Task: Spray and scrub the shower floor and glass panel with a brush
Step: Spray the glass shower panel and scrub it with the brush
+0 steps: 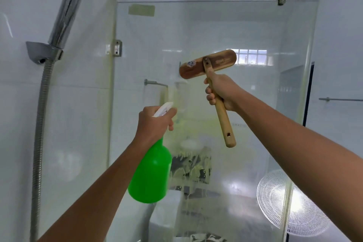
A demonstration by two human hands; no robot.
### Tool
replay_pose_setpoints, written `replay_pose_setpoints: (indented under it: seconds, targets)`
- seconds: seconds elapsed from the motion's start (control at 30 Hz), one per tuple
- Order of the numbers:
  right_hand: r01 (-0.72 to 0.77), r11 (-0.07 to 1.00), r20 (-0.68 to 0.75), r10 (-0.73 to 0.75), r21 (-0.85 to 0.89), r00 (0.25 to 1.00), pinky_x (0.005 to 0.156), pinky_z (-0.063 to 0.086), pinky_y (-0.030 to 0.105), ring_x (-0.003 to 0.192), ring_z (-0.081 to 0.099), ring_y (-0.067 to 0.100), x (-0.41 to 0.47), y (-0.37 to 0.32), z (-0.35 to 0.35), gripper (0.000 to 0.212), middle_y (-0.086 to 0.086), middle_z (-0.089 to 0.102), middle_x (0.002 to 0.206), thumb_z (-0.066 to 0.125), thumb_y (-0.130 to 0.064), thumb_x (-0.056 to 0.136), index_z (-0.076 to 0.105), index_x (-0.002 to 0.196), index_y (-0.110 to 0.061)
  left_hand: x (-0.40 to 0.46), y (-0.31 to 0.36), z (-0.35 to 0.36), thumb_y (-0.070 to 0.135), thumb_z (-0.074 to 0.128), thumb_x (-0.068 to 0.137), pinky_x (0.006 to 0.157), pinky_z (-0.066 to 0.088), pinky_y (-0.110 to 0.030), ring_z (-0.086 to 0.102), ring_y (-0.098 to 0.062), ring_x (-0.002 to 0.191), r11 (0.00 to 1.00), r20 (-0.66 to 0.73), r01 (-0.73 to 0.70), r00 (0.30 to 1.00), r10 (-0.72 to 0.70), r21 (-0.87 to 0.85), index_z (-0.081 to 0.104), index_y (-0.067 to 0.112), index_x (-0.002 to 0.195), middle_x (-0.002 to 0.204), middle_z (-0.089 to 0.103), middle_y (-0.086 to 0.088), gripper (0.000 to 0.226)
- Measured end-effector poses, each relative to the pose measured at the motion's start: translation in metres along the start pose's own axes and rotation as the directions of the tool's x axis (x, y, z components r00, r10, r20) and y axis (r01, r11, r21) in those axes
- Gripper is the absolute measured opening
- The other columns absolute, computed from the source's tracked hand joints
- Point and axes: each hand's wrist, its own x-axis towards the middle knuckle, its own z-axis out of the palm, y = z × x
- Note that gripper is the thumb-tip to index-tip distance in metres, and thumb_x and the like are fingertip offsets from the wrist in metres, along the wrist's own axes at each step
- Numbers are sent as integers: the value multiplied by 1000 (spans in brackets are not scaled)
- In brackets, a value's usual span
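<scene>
Holding a green spray bottle (150, 171) in my left hand (155, 124), fingers wrapping its white trigger head, nozzle aiming at the glass panel (196, 31) ahead. My right hand (220, 92) is gripping a wooden brush (208, 67) w/ fingers closed round the handle, brush head pressing up against the glass. Shower hose (39, 124) is hanging at left.

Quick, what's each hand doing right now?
Left hand: closed around the neck of the green spray bottle.
Right hand: closed on the handle of the wooden brush, held up by the glass panel.
</scene>
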Motion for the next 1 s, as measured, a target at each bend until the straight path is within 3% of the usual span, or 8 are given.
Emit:
replay_pose_setpoints:
  seconds: [0.1,0.2,0.4,0.53,0.63,0.73,0.9,1.0]
  targets:
    - [10,1000,-32,-11,-19,999,41,40,23,42,42,11,5,-6,7,45,3,46,62,37,-51,102,51,102,-8,-1,-2,-4,37,78,89,66,61,-40,64,-18,46,999,-28,31,999,-31,-32,73,6,72,55,68,-5,35]
    - [35,999,-53,-36,-12,998,39,38,21,39,39,10,12,-15,18,44,3,44,62,36,-48,104,51,101,-7,-3,-2,-13,36,77,90,66,58,-33,69,-20,53,1000,-56,1,998,-2,-14,75,12,70,60,73,-6,31]
    - [61,998,-132,-62,-13,989,36,37,21,35,38,10,14,-11,54,45,3,40,60,33,-49,104,49,88,-10,-8,-14,-22,37,80,87,65,61,-40,65,-18,47,999,-68,31,997,-32,-16,73,11,68,54,69,-5,32]
    - [54,981,-156,-84,-189,984,36,40,22,43,47,17,-8,69,86,51,7,48,63,30,-49,104,52,83,-8,-10,-28,-30,38,77,91,77,64,-51,75,-32,68,1000,-114,-24,993,22,-17,76,15,70,64,75,-2,31]
    - [-21,919,-86,-14,-394,996,32,32,11,55,50,14,-54,167,114,57,8,55,74,27,-48,105,58,87,-3,-15,-35,-33,38,75,92,80,63,-50,75,-24,71,999,-126,-51,991,49,-10,77,16,73,67,76,3,30]
    - [-73,906,-66,50,-417,997,35,34,13,58,50,12,-86,213,124,58,8,56,77,28,-47,105,60,90,-1,-20,-39,-40,38,73,94,82,63,-47,74,-23,72,998,-118,-70,991,70,4,77,15,73,69,77,0,31]
    - [58,911,-125,-119,-408,985,45,46,23,58,57,24,-27,121,96,44,14,59,77,27,-50,105,52,82,-23,-17,-38,-46,39,75,91,84,62,-55,75,-36,76,999,-115,-36,993,35,-7,78,15,69,68,77,-2,33]
    - [73,980,-209,-111,-183,972,37,42,25,37,47,17,14,39,79,43,7,48,62,34,-48,104,47,77,-18,-16,-36,-44,39,75,91,83,62,-56,76,-36,76,999,-101,-53,993,54,13,77,15,67,69,77,-3,33]
